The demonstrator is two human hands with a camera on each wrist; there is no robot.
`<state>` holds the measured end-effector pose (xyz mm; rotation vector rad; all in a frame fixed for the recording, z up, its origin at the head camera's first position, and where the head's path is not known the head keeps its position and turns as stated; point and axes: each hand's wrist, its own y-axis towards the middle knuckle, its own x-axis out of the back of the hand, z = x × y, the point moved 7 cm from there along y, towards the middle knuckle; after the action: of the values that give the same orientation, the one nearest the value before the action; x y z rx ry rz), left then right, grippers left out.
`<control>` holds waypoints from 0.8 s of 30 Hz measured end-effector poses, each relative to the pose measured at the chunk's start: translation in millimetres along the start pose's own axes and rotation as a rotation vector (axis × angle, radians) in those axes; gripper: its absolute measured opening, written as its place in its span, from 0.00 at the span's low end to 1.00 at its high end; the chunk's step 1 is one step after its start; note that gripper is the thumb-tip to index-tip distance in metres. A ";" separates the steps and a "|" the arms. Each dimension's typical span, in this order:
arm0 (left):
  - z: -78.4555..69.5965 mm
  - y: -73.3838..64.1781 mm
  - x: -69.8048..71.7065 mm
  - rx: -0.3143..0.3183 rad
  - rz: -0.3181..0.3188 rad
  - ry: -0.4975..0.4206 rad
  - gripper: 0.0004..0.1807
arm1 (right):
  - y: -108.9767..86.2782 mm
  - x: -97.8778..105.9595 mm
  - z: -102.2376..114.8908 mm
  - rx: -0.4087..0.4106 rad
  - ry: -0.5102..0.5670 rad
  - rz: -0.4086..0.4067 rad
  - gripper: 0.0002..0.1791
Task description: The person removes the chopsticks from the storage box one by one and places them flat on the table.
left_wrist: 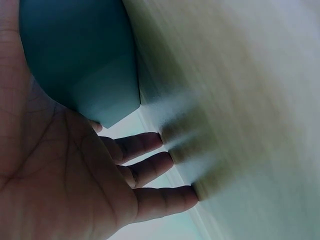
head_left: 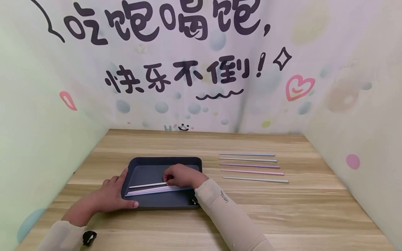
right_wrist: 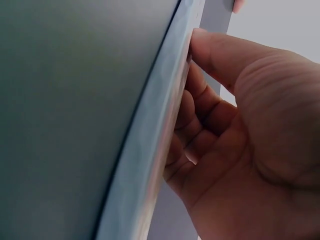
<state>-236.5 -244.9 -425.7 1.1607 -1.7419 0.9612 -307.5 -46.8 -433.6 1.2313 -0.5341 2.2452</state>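
A dark tray [head_left: 150, 205] lies on the table, with several pale chopsticks [head_left: 147, 191] side by side in it, pink, white and blue among them. Against the tray's left side rests my left hand [head_left: 108, 197], its thumb along the near left corner. In the left wrist view its fingers [left_wrist: 165, 202] are straight and reach down to the tabletop beside the tray. Over the tray's right half, my right hand [head_left: 180, 175] pinches a white chopstick [head_left: 147, 185] between thumb and curled fingers. The chopstick's right end is hidden behind that hand.
Right of the tray, several chopsticks lie in spaced, roughly parallel rows on the wooden table [head_left: 282, 216]: a blue one [head_left: 248, 154], a purple one [head_left: 249, 166] and a pink one [head_left: 252, 172] among them. A printed cloth wall [head_left: 188, 115] rises behind the table.
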 end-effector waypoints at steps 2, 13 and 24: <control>-0.3 0.0 0.4 -0.005 -0.006 0.001 0.71 | 0.1 0.2 0.3 0.002 -0.001 -0.002 0.06; 1.4 0.7 -0.9 -0.002 -0.002 0.008 0.71 | 0.3 1.3 2.3 0.011 -0.030 -0.012 0.06; 0.5 1.5 -0.2 0.009 0.004 0.018 0.71 | 0.2 6.6 2.2 0.020 -0.053 -0.057 0.08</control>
<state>-238.0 -244.9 -426.3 1.1516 -1.7277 0.9795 -309.2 -46.4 -426.8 1.3031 -0.4915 2.1813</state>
